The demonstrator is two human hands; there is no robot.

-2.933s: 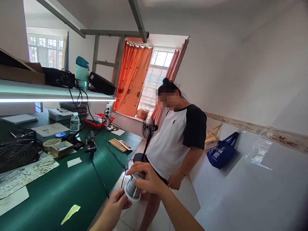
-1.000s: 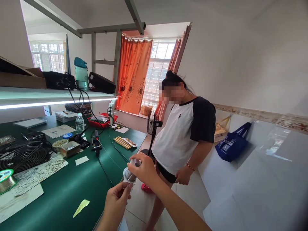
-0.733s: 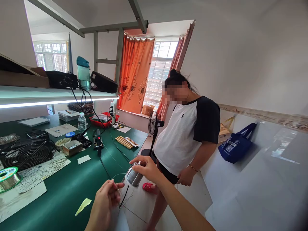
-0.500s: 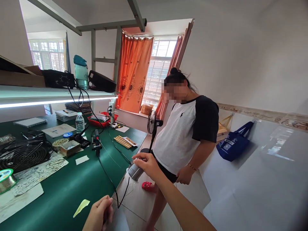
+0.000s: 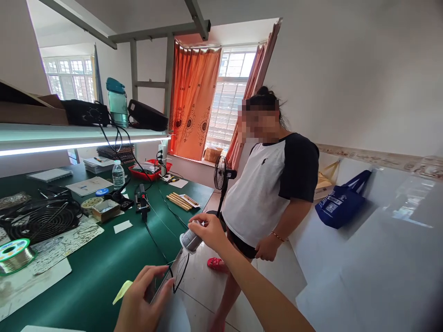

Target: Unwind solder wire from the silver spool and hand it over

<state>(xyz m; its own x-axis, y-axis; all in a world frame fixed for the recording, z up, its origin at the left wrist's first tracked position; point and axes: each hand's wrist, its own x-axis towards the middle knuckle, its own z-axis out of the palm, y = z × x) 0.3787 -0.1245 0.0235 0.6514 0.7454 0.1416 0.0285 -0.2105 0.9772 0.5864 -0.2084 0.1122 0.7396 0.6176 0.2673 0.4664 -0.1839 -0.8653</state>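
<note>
My right hand (image 5: 207, 230) grips a spool of thin silvery wire (image 5: 191, 240) by one end. The spool is tilted above the floor beside the bench edge, its pale flange facing down and left. Fine loose strands hang below it, toward my left hand (image 5: 143, 295). That hand hovers at the bench's front edge with thumb and fingers apart; nothing shows between them. Close beside it on the green bench top lies a yellow-green scrap of paper (image 5: 122, 292). A black cable (image 5: 155, 244) runs over the bench edge between my hands.
A person (image 5: 266, 184) stands just beyond my right hand. On the bench are a solder wire spool (image 5: 15, 258), a black fan (image 5: 41, 216), a water bottle (image 5: 118, 174), a red basket (image 5: 138, 175) and wooden sticks (image 5: 180, 203). A standing fan (image 5: 220, 173) is behind.
My left hand has opened from closed fingers and moved slightly right and up. The spool in my right hand has shifted a little left and up. The whole view has also shifted slightly.
</note>
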